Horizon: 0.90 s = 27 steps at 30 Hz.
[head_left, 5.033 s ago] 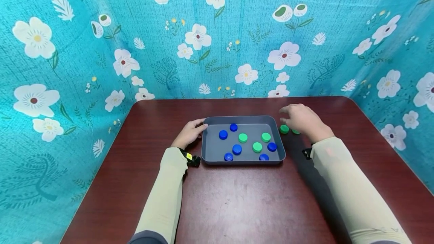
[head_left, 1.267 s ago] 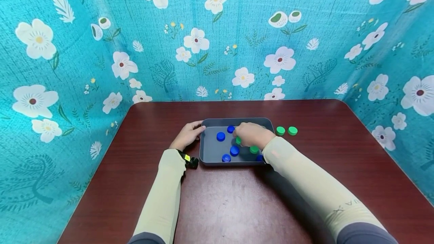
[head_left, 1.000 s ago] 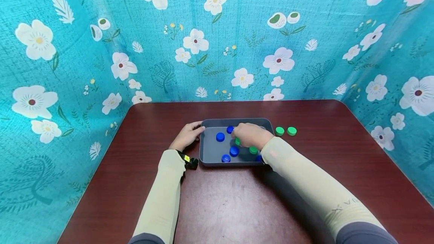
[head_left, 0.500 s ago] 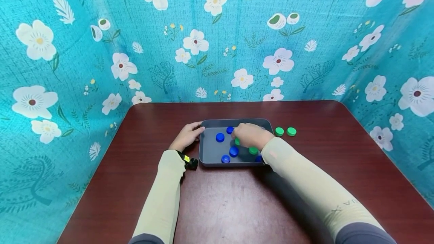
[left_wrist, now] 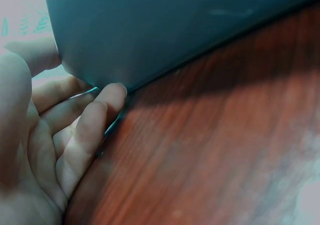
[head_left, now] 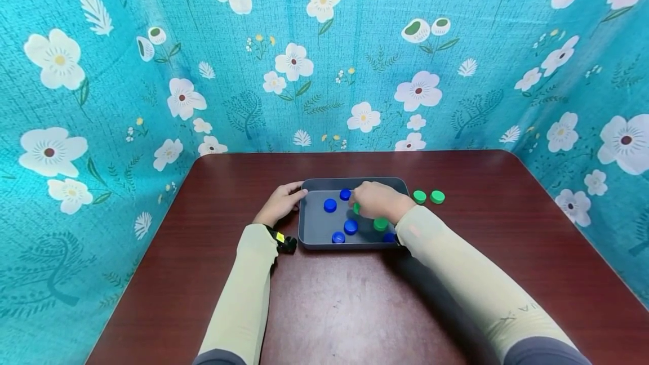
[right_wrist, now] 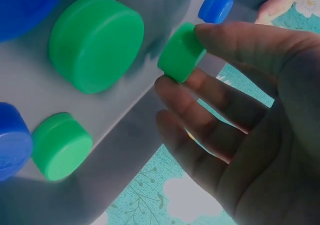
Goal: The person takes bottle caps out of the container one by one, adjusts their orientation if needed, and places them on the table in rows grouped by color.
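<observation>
A shallow grey tray (head_left: 316, 224) on the table holds several blue and green bottle caps. My left hand (head_left: 279, 203) grips its left side, with the thumb over the rim; in the left wrist view the fingers (left_wrist: 82, 130) bend against the tray's corner. Inside the tray, my right hand (head_left: 379, 200) pinches a green bottle cap (right_wrist: 182, 52) between thumb and fingers. Whether that cap is lifted off the tray floor I cannot tell. Close by are a blue cap (head_left: 345, 194) and another green cap (head_left: 380, 224). The hand and forearm cover the tray's right part.
Two green caps (head_left: 437, 196) lie on the dark red table (head_left: 324, 297), just right of the tray. A blue flowered curtain (head_left: 228, 72) closes off the back and sides. More blue caps (head_left: 350, 226) sit in the tray's left half.
Five seconds ago my right hand was above the green caps right of the tray; it has since moved left into the tray. Over the last second both hands stay nearly still.
</observation>
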Motion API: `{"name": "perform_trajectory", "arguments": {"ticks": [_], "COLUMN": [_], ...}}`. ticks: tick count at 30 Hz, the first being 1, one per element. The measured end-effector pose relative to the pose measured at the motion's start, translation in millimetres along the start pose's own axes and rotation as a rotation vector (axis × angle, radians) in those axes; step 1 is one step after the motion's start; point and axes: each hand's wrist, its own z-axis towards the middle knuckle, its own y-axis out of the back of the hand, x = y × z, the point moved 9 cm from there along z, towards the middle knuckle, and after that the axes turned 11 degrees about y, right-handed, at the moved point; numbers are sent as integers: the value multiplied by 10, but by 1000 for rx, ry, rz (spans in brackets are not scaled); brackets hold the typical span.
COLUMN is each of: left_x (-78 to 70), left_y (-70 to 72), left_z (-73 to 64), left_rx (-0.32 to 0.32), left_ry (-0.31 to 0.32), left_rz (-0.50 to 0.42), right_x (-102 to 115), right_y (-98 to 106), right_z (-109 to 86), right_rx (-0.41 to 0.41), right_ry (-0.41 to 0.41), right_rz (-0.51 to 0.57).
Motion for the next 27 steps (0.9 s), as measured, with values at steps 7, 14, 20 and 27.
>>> {"name": "perform_trajectory", "arguments": {"ticks": [7, 14, 20, 27], "left_x": [5, 2, 10, 7], "left_y": [-3, -6, -6, -7], "left_z": [0, -1, 10, 7], "left_rx": [5, 15, 11, 13], "left_ry": [10, 7, 10, 14], "left_rz": [-1, -17, -15, -15], "right_x": [-31, -62, -72, -93], "right_y": [32, 69, 125, 171], "right_z": [-40, -94, -118, -152], "right_rx": [-15, -30, -59, -76], "right_ry": [-4, -24, -35, -50], "right_rz": [-6, -17, -18, -38]}}
